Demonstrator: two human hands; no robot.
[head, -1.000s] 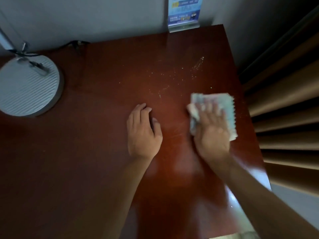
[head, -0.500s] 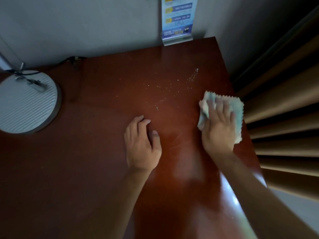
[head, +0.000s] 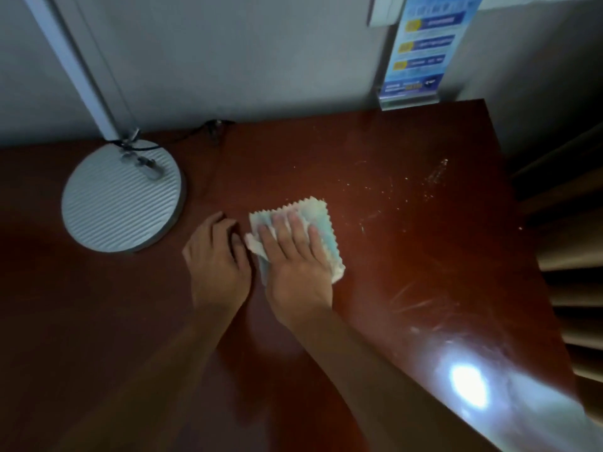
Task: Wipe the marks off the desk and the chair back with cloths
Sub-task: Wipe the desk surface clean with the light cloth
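- Right hand (head: 295,259) is dead centre of the frame, palm down and fingers spread flat on top of a pale blue-and-white cloth with zigzag pinked edges (head: 318,220). It's pressing the cloth onto the wood, not bunching it up.
- Left hand (head: 217,259) sits just to the left of it, nearly touching the cloth's corner. Nothing in it; it rests on the surface with the fingers a bit bent, looks like it's just bracing.
- The cloth lies folded on the glossy reddish-brown wooden desk (head: 326,337), middle of the frame, with its front and right edges poking out from under the hand.
- So we're on the desk-wiping step, and I'd say it's not done yet: there's a scatter of whitish specks and smears (head: 434,177) in the upper right of the desktop, well apart from the cloth, plus some faint streaks (head: 411,300) lower right near the glare.
- Next move, my guess: sweep the cloth right and up toward those specks with steady flat pressure, careful not to just push the crumbs off the right edge.
- Further out, a round ribbed grey lamp base (head: 122,197) with a pale stem sits at left, near the left hand.
- A blue printed sign in a clear stand (head: 421,53) is up top right against the wall.
- No chair visible anywhere here, so that half of the job presumably comes later.
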